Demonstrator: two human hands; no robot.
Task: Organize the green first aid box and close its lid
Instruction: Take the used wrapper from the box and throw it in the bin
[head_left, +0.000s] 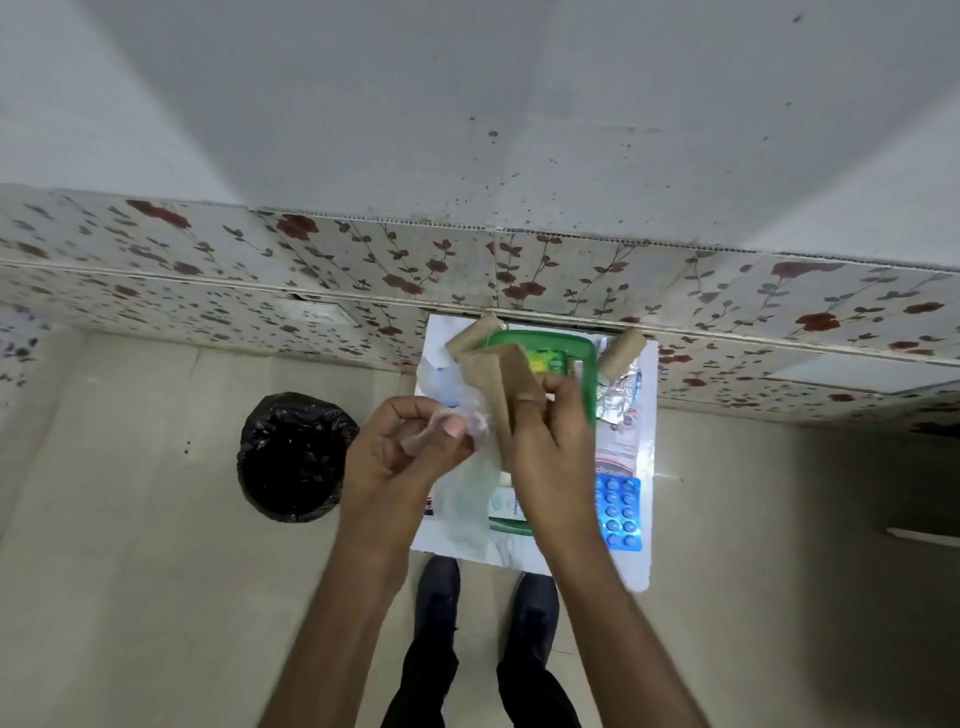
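Gripping brown bandages (506, 387), right hand (553, 447); left hand (400, 447) pinching wrapper (470, 415).

Floral-tiled wall (208, 270), beige floor (130, 519), black-lined bin (293, 457).

White tabletop (636, 566) pushed up against the flowered wall tiles, and it's crowded. Green box (587, 364) sits at the far side, lid off, packets showing inside. A brown roll (470, 332) lies by its far left corner, another roll (621, 352) just right of it. Crumpled foil (615, 397) beside the box's right wall, a blue pill strip (621, 512) nearer along the right edge. Clear plastic (462, 512) spreads over the near left part. Down on the floor, left: a black-lined bin (293, 457).
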